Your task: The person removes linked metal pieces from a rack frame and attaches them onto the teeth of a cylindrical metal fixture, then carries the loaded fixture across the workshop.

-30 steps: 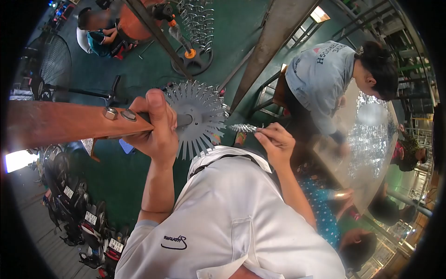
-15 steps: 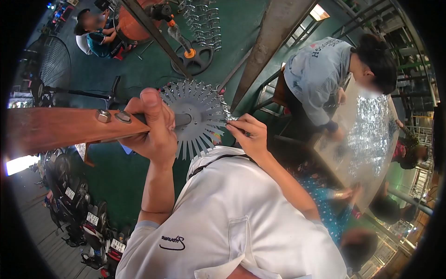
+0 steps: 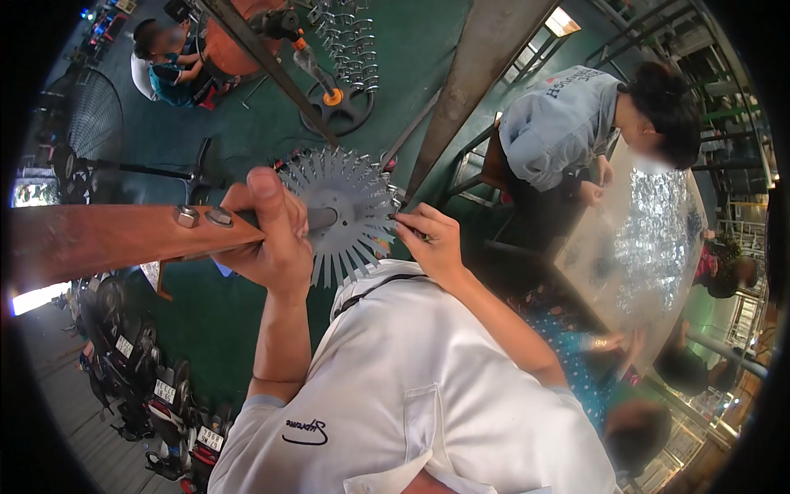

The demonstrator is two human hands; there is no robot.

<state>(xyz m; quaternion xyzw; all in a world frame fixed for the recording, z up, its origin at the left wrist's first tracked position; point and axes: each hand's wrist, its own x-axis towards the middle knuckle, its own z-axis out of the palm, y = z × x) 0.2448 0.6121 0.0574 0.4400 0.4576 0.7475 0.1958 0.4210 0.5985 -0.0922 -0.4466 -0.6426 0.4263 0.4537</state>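
Observation:
A grey metal disc (image 3: pixel 344 216) with many radial slots around its rim stands at the centre, small silver pieces along its upper and right edge. My left hand (image 3: pixel 276 230) is closed round the disc's short shaft (image 3: pixel 322 221), thumb up, beside the pointed end of an orange bar (image 3: pixel 123 243) with two bolts. At the disc's right edge my right hand (image 3: pixel 429 239) pinches the end of a silver spiky strip (image 3: pixel 395 198). The strip is mostly hidden by the fingers and the disc.
On the right, a person in a light blue shirt (image 3: pixel 555 123) leans over a table (image 3: pixel 592 255) bearing shiny pieces; others sit near it. Steel beams (image 3: pixel 485 66) slant overhead. A fan (image 3: pixel 86 115), a seated person (image 3: pixel 173 74) and parked motorbikes (image 3: pixel 164 412) are to the left.
My right hand has moved left with the silver spiky strip, up to the disc's right edge. My left hand has stayed at the shaft. The blue-shirted person's arms have shifted.

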